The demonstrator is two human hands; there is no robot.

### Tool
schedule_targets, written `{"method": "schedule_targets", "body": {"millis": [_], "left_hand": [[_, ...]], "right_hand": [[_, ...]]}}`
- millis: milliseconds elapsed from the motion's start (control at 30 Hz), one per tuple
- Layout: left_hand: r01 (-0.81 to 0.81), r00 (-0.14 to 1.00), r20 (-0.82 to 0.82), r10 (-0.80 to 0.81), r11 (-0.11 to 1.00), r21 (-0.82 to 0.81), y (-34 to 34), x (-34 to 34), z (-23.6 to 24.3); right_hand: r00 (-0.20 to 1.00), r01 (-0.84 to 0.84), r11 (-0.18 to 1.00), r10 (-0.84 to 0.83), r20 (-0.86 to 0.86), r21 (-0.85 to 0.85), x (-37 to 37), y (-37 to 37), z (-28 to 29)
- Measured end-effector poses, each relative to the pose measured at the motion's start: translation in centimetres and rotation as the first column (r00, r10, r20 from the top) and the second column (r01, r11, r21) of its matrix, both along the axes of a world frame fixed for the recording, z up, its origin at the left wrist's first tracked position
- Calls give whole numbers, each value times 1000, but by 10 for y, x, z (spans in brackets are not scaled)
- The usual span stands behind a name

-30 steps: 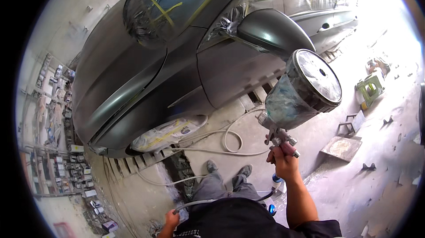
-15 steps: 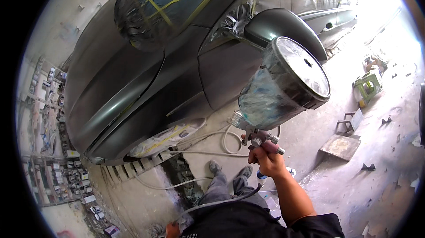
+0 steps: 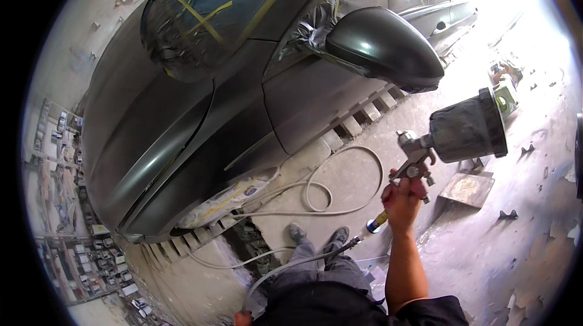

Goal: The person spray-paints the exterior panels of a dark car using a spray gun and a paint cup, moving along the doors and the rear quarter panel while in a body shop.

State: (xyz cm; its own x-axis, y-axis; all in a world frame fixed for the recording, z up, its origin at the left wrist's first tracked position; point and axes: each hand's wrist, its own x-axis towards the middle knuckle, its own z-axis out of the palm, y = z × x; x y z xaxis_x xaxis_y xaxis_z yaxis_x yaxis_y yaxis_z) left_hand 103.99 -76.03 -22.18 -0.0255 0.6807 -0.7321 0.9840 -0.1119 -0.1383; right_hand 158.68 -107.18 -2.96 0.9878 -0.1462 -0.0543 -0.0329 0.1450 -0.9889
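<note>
In the head view, low and right of centre: right hand (image 3: 402,198) clamped on spray gun (image 3: 419,159), dark cup (image 3: 467,129) tilted to the right, below the car's (image 3: 200,125) side mirror (image 3: 385,47). At bottom edge: left hand (image 3: 243,319) barely visible on pale hose (image 3: 316,195), grip impossible to tell. Along left rim: shelves (image 3: 61,204) of small, pale boxes.

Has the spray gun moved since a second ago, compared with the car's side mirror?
Yes. The spray gun, held in the right hand, has swung away from the side mirror: its cup, which overlapped the mirror, now sits below and to the right, clear of it.
</note>
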Motion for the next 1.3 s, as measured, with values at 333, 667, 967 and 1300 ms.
{"method": "schedule_targets", "body": {"millis": [333,667,967,1300], "left_hand": [[64,997,-27,-66,995,-79,5,34,30],[56,997,-44,-61,991,-124,-2,61,33],[162,986,-18,-167,972,-171,-7,86,25],[311,945,153,-289,939,-148,-66,90,-32]], "right_hand": [[867,-498,866,498,11,50,-45,51,-37],[996,72,997,-70,-55,26,-9,6,-47],[860,-502,836,510,-24,-223,-48,23,-137],[988,-131,985,139,-69,114,38,-68,-153]]}}
